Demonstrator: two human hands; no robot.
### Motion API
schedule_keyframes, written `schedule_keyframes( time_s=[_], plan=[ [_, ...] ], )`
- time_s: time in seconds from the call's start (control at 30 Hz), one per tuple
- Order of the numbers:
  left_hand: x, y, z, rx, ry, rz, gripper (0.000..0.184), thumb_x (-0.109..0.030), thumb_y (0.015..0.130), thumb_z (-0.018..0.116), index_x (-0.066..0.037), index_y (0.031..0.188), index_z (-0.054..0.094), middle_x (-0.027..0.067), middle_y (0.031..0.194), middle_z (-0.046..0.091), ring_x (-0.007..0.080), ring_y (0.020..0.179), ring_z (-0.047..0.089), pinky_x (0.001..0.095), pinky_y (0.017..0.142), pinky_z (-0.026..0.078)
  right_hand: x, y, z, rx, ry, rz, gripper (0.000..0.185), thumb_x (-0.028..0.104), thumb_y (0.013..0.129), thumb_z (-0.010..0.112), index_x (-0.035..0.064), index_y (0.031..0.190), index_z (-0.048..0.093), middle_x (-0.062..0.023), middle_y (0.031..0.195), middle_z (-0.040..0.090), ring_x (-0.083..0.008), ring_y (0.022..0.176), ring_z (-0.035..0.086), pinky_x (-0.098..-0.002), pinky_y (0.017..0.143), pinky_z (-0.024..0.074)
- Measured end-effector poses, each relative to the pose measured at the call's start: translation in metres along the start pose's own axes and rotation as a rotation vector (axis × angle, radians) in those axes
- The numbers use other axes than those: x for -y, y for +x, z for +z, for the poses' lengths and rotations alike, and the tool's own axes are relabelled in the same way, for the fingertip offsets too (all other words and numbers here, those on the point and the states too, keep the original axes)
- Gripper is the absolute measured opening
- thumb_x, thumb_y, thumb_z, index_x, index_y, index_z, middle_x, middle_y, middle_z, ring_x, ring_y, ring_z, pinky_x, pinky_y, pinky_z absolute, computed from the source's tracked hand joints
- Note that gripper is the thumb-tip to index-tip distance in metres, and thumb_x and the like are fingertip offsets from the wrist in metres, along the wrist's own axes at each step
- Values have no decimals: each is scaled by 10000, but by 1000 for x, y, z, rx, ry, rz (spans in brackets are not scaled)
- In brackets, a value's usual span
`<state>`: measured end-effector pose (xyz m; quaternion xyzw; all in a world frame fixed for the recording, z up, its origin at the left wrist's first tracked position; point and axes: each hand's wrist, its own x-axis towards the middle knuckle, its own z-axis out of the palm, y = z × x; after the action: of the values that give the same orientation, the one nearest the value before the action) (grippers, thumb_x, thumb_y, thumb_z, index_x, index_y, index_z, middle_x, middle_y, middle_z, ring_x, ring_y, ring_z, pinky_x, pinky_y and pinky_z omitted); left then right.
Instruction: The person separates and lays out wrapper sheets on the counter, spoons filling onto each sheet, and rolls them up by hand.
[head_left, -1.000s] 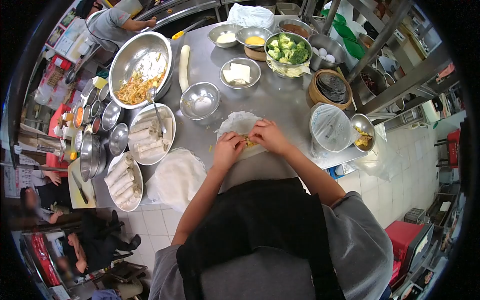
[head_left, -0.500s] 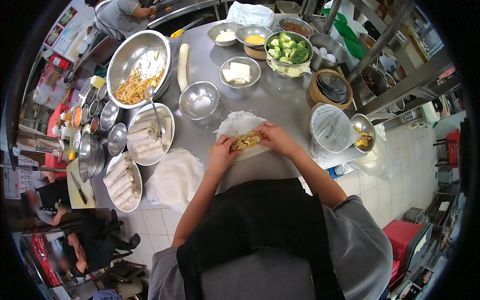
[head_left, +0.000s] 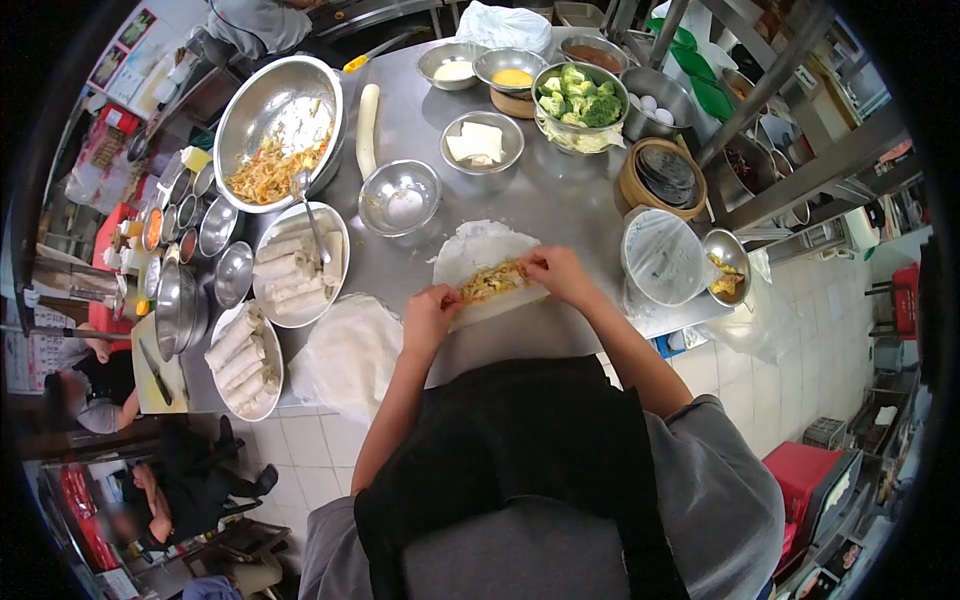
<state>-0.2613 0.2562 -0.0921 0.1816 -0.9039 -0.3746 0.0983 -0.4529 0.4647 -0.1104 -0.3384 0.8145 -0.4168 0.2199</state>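
Steel table (head_left: 575, 200) — pale tiled floor (head_left: 800, 385) below, metal rack (head_left: 810, 172) at right, posters (head_left: 136, 31) on white wall (head_left: 182, 22).

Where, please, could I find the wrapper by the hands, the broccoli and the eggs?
Wrapper (head_left: 482, 243): head view, on its bare upper part.
Broccoli (head_left: 578, 95): head view, on the middle florets.
Eggs (head_left: 648, 103): head view, on the shell of one.

The person's bare forearms (head_left: 390, 410) are slanting forward and inward. I am seeing the backs of both hands: the left hand (head_left: 430, 310) is sitting nearer the torso, the right hand (head_left: 556, 275) farther forward, bent fingers facing across a gap
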Motion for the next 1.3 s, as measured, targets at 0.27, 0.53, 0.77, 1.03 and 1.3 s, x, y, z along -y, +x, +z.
schedule_keyframes(
  time_s=[0.27,0.53,0.77,1.03,1.3],
  plan=[
    [-11,-5,9,-13,-101,-78,150,-58,780,775,-36,913,707,125,844,721,256,741,715,352,703,566,14,-2,-11,-5,-46,-75,193,131,853,713,6,999,724,-156,829,727,-233,721,699,-342,700,541],
    [-13,-12,4,-106,-112,-122,170,-74,773,805,-31,902,702,117,855,693,256,766,704,355,714,555,3,-3,0,-112,-77,-89,169,87,864,670,18,1006,730,-159,841,732,-247,730,704,-347,706,544],
    [0,-4,-1,-81,-28,-17,178,-174,795,797,-56,914,738,116,915,668,293,801,655,390,716,521,6,-2,8,-106,-217,-88,163,105,862,664,28,986,737,-165,831,727,-299,773,710,-367,730,550],
    [-16,20,0,7,137,321,537,-251,748,828,-80,1228,658,116,1192,621,344,1111,577,429,981,470,15,6,-3,36,-172,-214,417,210,806,769,56,1180,669,-163,1112,645,-344,999,639,-415,898,513],
    [-16,32,25,110,59,264,631,-188,691,854,-59,1265,624,124,1187,582,347,1159,542,417,1021,454,10,9,10,154,-238,-380,538,170,707,837,85,1200,638,-126,1163,601,-337,1149,546,-431,1021,427]
  ],
)
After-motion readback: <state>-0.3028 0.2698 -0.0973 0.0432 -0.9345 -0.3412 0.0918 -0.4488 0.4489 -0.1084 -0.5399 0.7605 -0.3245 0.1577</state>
